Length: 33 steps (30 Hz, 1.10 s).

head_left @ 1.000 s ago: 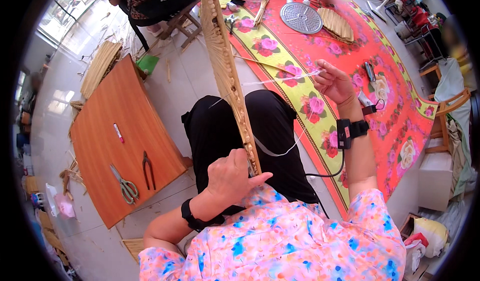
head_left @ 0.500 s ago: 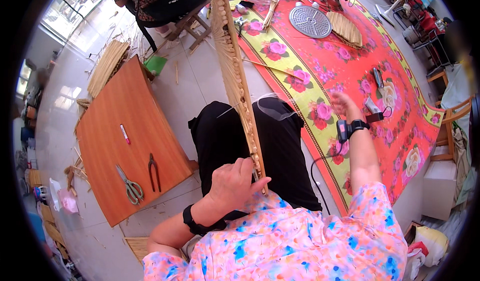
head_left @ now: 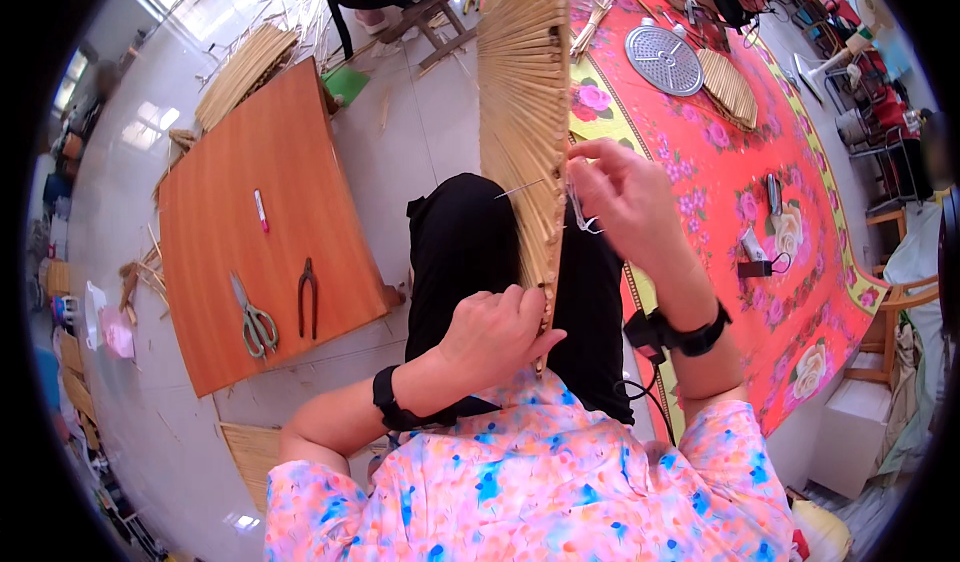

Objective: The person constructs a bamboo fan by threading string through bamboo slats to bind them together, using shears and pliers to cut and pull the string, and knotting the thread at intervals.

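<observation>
A fan-shaped panel of pale straw-like stalks (head_left: 520, 92) stands on edge over my lap, its thick knotted rim on the right. My left hand (head_left: 495, 332) is closed round its near end. A thin needle (head_left: 517, 190) pokes out from the panel's left face. My right hand (head_left: 630, 197) is at the rim's right side, fingers bent and pressed together; what they pinch is hidden. Below those fingers hangs a loop of clear thread (head_left: 588, 224).
Left stands a brown wooden board (head_left: 270, 162) with scissors (head_left: 255, 317), pliers (head_left: 308, 297) and a marker (head_left: 262, 210). Right, a red flowered cloth (head_left: 700, 202) bears a perforated metal disc (head_left: 664, 60), a stalk panel (head_left: 728, 87) and a folding knife (head_left: 774, 195). A stool (head_left: 435, 22) stands ahead.
My right hand has come in from the right to the panel's rim, its fingers closing. The panel has turned to show more of its left face. My left hand still grips its near end.
</observation>
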Motion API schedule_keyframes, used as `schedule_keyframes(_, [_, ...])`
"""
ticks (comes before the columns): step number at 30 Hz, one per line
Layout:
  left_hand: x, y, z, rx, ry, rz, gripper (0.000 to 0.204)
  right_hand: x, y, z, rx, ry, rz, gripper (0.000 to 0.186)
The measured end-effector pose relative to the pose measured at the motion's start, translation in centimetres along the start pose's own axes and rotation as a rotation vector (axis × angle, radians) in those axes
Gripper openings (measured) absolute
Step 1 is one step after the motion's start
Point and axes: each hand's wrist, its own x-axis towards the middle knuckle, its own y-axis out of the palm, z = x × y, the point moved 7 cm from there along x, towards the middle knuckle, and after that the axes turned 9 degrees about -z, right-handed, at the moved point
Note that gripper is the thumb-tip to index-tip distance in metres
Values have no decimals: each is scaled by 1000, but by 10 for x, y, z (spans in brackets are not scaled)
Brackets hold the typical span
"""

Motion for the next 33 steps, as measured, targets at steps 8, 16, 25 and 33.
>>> schedule_keyframes(8, [-4,7,-8,23,9,5,42,-21,21,30,-667,-225,-252,25])
schedule_keyframes(16, [-42,-57,70,48,-176,-316,29,-51,-18,7,-740,-193,-334,28])
schedule_keyframes(25, [-280,-59,291,736,-1080,6,62,-51,-20,3,-546,-105,-316,30])
schedule_keyframes(33, [-301,-24,348,81,-1131,-367,38,-54,-24,-2,-288,-78,-301,29])
